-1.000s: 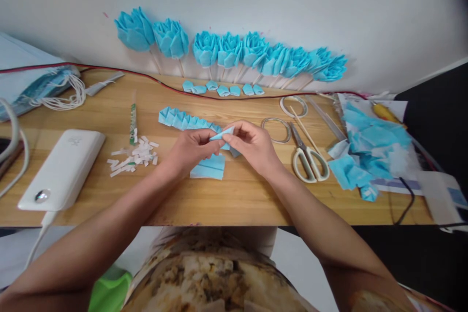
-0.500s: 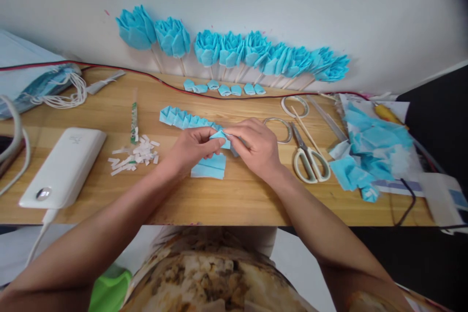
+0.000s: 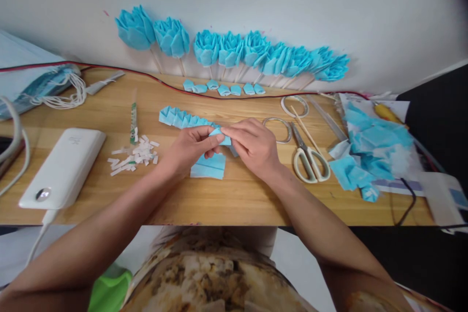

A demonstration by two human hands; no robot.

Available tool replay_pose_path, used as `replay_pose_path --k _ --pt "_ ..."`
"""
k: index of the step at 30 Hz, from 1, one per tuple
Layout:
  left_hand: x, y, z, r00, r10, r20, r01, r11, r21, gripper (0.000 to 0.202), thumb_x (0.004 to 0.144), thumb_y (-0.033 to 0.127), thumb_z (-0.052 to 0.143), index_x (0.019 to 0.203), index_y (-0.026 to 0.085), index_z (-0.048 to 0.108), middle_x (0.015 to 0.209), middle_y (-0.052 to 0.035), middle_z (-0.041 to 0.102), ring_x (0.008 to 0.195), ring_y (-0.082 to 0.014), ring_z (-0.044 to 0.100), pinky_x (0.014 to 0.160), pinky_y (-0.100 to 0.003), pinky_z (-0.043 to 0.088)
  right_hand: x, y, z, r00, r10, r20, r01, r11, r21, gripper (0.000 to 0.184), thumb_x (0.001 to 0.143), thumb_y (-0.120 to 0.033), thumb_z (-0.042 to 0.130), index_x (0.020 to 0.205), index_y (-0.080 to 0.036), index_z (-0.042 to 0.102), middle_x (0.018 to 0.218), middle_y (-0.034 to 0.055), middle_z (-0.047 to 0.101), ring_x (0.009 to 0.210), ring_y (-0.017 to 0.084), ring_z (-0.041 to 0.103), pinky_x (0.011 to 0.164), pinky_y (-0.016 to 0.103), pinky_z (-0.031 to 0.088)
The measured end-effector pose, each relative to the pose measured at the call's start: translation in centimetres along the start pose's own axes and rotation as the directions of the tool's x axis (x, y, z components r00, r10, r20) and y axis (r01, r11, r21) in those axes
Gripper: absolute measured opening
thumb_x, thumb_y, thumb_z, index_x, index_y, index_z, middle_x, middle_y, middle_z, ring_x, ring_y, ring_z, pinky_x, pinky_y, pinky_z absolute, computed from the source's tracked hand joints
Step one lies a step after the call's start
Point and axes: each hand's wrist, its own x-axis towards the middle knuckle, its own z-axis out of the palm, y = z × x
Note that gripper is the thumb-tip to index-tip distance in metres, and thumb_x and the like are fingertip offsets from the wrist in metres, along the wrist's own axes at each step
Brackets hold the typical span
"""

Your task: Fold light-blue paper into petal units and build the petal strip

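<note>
My left hand and my right hand meet over the middle of the wooden table. Both pinch one small folded blue paper piece between their fingertips. Just below the hands lies a small stack of flat blue paper squares. Behind them a row of folded blue petals lies on the table.
Finished blue paper flowers on sticks lean on the wall, small folded pieces below them. White-handled scissors, tape rings and a blue paper heap lie right. White paper scraps and a white power bank lie left.
The blue piece has been folded down from a raised, pointed shape into a smaller packet. My right hand's fingers have closed over it and shifted slightly left.
</note>
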Motion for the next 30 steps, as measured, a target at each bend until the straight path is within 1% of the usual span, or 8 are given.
replay_pose_path --k 4,8,11,14,17,20,25,30 --pt "0.0 -0.1 0.0 1.0 -0.005 -0.014 0.005 1.0 0.014 0.029 0.074 0.039 0.074 0.061 0.016 0.061 0.056 0.0016 0.057 0.052 -0.0083 0.046 0.054 -0.023 0.038 0.0 -0.1 0.1 0.999 0.043 0.022 -0.044 0.999 0.021 0.03 0.097 -0.017 0.049 0.104 -0.028 0.076 0.099 0.005 0.076 0.09 0.02 0.066 0.079 0.037 0.051" --pt "0.2 -0.2 -0.1 0.999 0.004 -0.039 -0.004 1.0 0.007 0.024 0.074 0.035 0.073 0.063 0.017 0.06 0.056 0.0023 0.057 0.051 -0.0083 0.046 0.053 -0.023 0.038 0.0 -0.4 0.1 0.989 0.145 0.011 -0.145 0.973 0.179 0.033 0.097 -0.017 0.047 0.115 -0.027 0.072 0.104 0.0048 0.076 0.094 0.019 0.067 0.085 0.037 0.052" --pt "0.3 -0.2 -0.1 0.998 0.025 -0.061 -0.023 0.999 0.034 0.023 0.075 0.034 0.07 0.063 0.017 0.06 0.056 0.0023 0.057 0.051 -0.0086 0.046 0.053 -0.023 0.038 0.2 -0.6 -0.3 0.916 0.386 0.108 -0.398 0.842 0.365 0.03 0.098 -0.026 0.048 0.12 -0.025 0.069 0.1 0.0036 0.075 0.088 0.017 0.067 0.082 0.033 0.052" --pt "0.2 -0.2 -0.1 0.995 0.054 -0.084 -0.048 0.996 0.072 0.024 0.076 0.034 0.069 0.061 0.017 0.059 0.056 0.002 0.056 0.052 -0.0086 0.046 0.054 -0.024 0.038 0.4 -0.7 -0.6 0.836 0.478 0.27 -0.547 0.684 0.484 0.028 0.098 -0.04 0.049 0.102 -0.022 0.07 0.087 0.0022 0.07 0.079 0.015 0.063 0.073 0.029 0.05" --pt "0.1 -0.2 0.0 0.991 0.081 -0.107 -0.068 0.99 0.121 0.026 0.077 0.034 0.069 0.061 0.017 0.059 0.056 0.0022 0.055 0.053 -0.0088 0.045 0.054 -0.024 0.037 0.7 -0.9 -0.6 0.813 0.478 0.334 -0.581 0.625 0.52 0.03 0.096 -0.044 0.054 0.084 -0.02 0.065 0.077 0.0 0.062 0.072 0.013 0.056 0.066 0.027 0.045" --pt "0.0 -0.2 0.0 0.989 0.091 -0.113 -0.072 0.985 0.159 0.026 0.079 0.035 0.068 0.063 0.017 0.059 0.057 0.0023 0.054 0.054 -0.0089 0.044 0.054 -0.024 0.035 0.8 -1.0 -0.4 0.796 0.507 0.331 -0.601 0.592 0.537 0.022 0.089 -0.041 0.062 0.082 -0.02 0.061 0.073 -0.0021 0.058 0.067 0.011 0.052 0.062 0.025 0.041" --pt "0.0 -0.2 0.0 0.99 0.098 -0.101 -0.075 0.976 0.205 0.027 0.08 0.037 0.066 0.064 0.017 0.058 0.057 0.0026 0.053 0.054 -0.0092 0.043 0.053 -0.024 0.033 0.7 -0.9 0.2 0.802 0.52 0.293 -0.59 0.615 0.523 0.016 0.084 -0.034 0.064 0.078 -0.021 0.058 0.07 -0.0026 0.057 0.065 0.011 0.05 0.06 0.026 0.04" --pt "0.1 -0.2 0.1 0.99 0.087 -0.108 -0.068 0.982 0.174 0.023 0.078 0.039 0.069 0.07 0.018 0.061 0.061 0.002 0.058 0.056 -0.0103 0.048 0.056 -0.024 0.039 0.6 -0.7 0.2 0.808 0.518 0.282 -0.583 0.626 0.518 0.017 0.084 -0.035 0.063 0.078 -0.021 0.057 0.068 -0.0032 0.056 0.062 0.011 0.049 0.06 0.026 0.041"
